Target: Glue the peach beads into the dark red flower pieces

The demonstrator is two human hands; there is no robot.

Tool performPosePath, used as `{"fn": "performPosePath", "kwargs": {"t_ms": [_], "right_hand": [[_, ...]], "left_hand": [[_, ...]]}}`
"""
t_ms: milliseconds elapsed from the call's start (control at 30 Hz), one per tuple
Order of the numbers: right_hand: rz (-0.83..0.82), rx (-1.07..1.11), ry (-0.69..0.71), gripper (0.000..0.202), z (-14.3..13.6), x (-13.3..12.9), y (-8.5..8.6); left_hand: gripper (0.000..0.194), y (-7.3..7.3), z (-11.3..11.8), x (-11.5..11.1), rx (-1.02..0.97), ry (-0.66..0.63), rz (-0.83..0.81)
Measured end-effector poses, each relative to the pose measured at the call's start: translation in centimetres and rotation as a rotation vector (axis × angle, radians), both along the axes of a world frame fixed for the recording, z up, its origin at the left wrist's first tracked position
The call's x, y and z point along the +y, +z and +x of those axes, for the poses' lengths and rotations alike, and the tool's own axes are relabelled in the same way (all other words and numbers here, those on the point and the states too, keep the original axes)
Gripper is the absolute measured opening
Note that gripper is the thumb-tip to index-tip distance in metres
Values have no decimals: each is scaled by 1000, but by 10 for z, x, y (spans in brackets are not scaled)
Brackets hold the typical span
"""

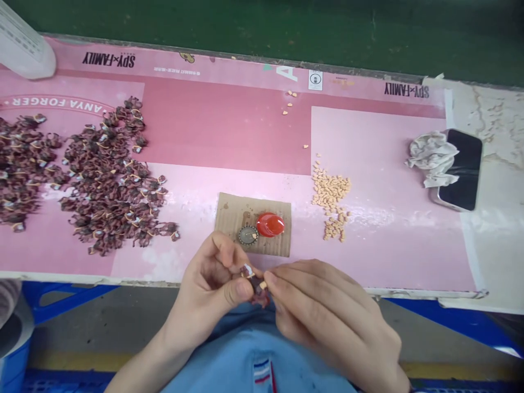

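Observation:
My left hand point(223, 278) pinches a small dark-brown figurine point(257, 285) with white and yellowish details between thumb and fingers, just off the table's front edge. The fingers of my right hand point(323, 300) are closed at the figurine's right side, with a small beige piece point(263, 285) at their tips, against the figurine. Beyond my hands lies a piece of cardboard point(229, 210), bearing a red cap-like container point(270, 224) and a round metal bottle cap point(248, 235). To the right is a pile of small beige pieces point(331, 188).
Heaps of similar brown figurines point(110, 180) cover the left side of the pink printed table point(229, 125). A white bottle point(24, 43) stands at the far left. On the right, crumpled tissue point(432, 155) rests partly on a phone point(462, 174). A few loose beige pieces point(290, 105) lie farther back.

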State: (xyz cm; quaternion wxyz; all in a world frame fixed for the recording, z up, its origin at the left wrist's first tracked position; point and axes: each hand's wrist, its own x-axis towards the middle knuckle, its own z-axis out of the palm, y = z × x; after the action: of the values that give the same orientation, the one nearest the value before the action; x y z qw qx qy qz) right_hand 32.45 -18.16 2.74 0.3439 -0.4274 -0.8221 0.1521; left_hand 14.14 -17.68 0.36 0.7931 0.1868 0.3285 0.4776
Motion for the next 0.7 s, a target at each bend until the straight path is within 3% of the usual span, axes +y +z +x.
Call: {"fn": "performPosePath", "kwargs": {"t_ms": [167, 300, 333, 400, 467, 533, 600, 700], "right_hand": [[70, -18, -50, 22, 1, 1, -6], [65, 76, 9, 23, 15, 13, -14], [53, 87, -13, 25, 23, 16, -16], [37, 126, -182, 32, 42, 18, -23], [30, 189, -399, 39, 64, 15, -34], [42, 242, -538, 40, 85, 9, -46], [51, 261, -598, 39, 100, 2, -55], [10, 246, -584, 39, 110, -7, -58]], "left_hand": [[42, 6, 6, 8, 182, 37, 66], [35, 14, 5, 18, 404, -3, 132], [32, 16, 2, 23, 480, -44, 161], [25, 20, -7, 42, 644, -143, 266], [21, 24, -17, 77, 820, -235, 421], [18, 26, -24, 130, 1070, -240, 537], [16, 26, -27, 194, 1432, -100, 510], [20, 20, -26, 287, 1596, 119, 501]]}}
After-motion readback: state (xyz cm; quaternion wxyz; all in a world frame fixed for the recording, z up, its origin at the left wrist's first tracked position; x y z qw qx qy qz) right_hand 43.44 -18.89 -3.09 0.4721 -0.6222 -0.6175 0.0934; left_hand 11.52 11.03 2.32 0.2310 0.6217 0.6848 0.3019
